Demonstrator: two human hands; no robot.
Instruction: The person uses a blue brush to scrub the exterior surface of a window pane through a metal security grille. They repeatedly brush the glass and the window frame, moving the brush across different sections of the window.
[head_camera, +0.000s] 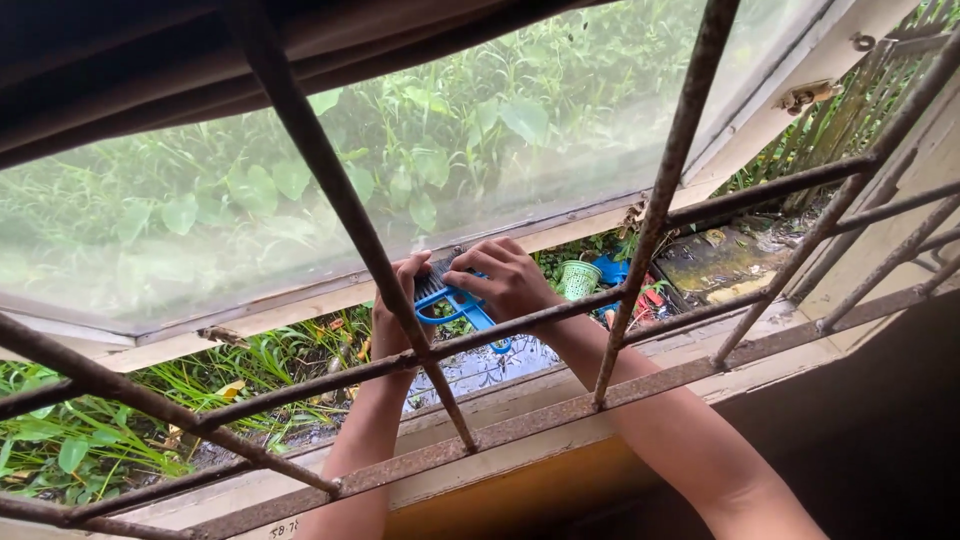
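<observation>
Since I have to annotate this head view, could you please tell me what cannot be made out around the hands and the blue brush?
- Blue brush: the left hand, right hand and a rusty bar cover much of it; its bristles are barely visible.
- Left hand's fingers: partly behind the bar.
- Green basket and litter below: too small to identify.
- Plants through the window pane: blurred by the cloudy glass.

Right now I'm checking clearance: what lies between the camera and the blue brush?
In the head view, rusty window bars cross in front; both arms reach between them, and both hands grip the blue brush outside.
</observation>
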